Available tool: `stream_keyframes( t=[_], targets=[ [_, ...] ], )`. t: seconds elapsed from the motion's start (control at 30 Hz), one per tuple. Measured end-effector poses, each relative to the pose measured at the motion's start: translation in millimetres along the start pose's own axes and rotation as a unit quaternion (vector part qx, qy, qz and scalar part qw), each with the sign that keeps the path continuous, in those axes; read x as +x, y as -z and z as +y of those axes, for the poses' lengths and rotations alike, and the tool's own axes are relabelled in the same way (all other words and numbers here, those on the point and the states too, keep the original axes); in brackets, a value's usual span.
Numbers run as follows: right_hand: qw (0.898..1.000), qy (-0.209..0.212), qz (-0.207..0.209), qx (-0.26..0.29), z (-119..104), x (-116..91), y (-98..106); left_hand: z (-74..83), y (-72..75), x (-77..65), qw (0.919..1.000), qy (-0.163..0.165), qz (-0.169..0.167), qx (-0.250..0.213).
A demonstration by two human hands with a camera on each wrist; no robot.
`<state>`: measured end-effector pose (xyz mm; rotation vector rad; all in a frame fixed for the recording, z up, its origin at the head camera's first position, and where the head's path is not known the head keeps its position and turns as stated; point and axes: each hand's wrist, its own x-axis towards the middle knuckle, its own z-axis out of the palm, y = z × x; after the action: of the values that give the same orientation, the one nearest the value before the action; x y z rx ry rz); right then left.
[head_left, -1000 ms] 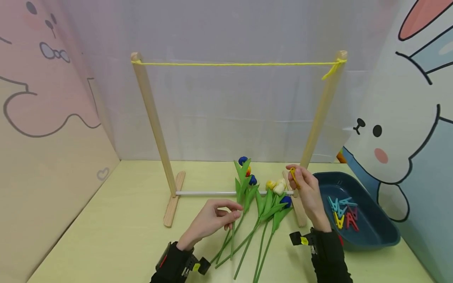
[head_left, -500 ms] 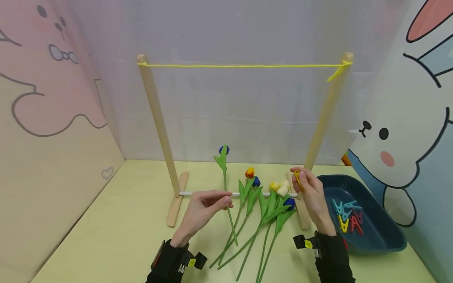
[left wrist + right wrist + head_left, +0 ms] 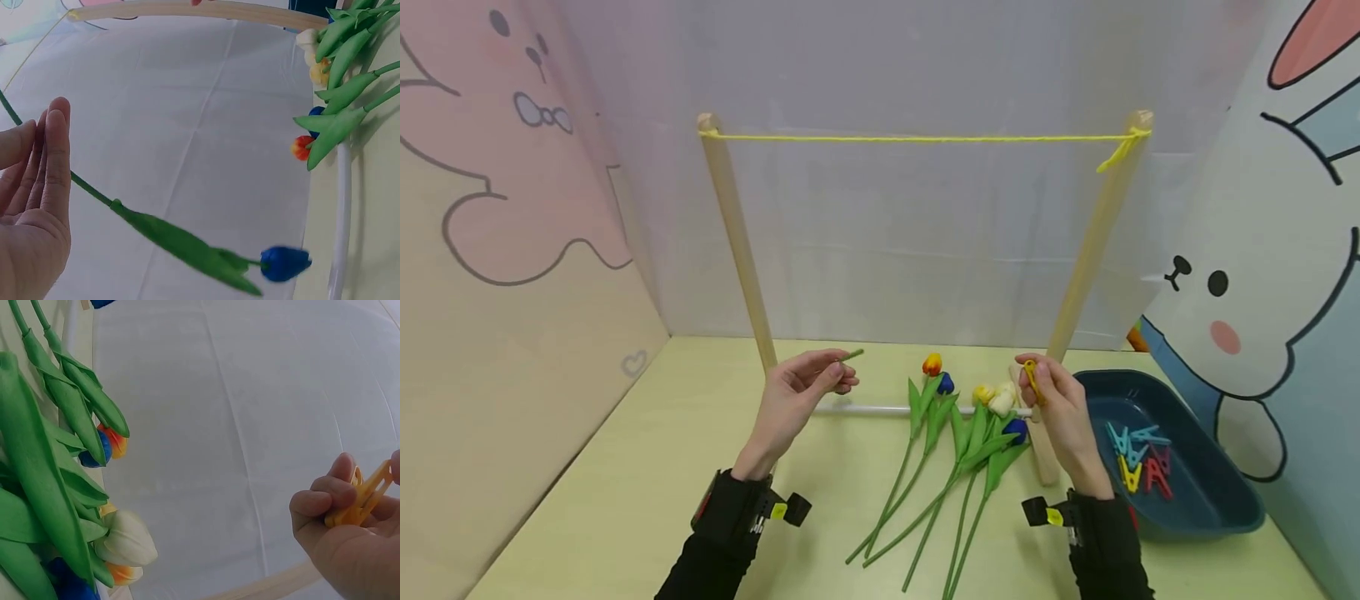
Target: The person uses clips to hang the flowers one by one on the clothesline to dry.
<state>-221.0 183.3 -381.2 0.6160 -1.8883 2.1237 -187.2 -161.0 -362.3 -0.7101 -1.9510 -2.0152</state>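
Note:
My left hand (image 3: 792,400) pinches a blue artificial tulip (image 3: 169,237) by its green stem, between thumb and fingers. In the left wrist view its blue flower (image 3: 284,264) points toward the table side, head down. The head view shows only the stem end (image 3: 852,355) above the fingers; the flower is hidden behind the hand. My right hand (image 3: 1060,408) holds a yellow clothespin (image 3: 359,506) between thumb and curled fingers, beside the right post. Between the hands, several more tulips (image 3: 970,442) lie on the table, with red-orange, blue, yellow and white flowers.
A yellow string (image 3: 917,138) is tied across two wooden posts (image 3: 733,233), joined low down by a white rod (image 3: 865,409). At the right, a dark blue basin (image 3: 1217,492) holds several coloured clothespins (image 3: 1138,458). Cartoon-printed panels flank the pale table (image 3: 625,500).
My left hand has lifted the blue tulip off the others, moved left and up, and turned it from flower up to flower down. The right hand keeps its clothespin almost still.

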Motion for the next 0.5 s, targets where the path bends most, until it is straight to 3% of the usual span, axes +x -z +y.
stream_keyframes(
  t=[0.2,0.5],
  targets=[
    [0.999,0.013,-0.012,0.027,1.6,0.1,-1.7,10.9,7.2,15.0,0.9976,-0.016,0.047,0.048],
    [0.995,0.018,-0.032,0.094,5.2,4.1,-6.3,28.6,23.7,35.8,0.9864,-0.056,0.102,0.117]
  ],
)
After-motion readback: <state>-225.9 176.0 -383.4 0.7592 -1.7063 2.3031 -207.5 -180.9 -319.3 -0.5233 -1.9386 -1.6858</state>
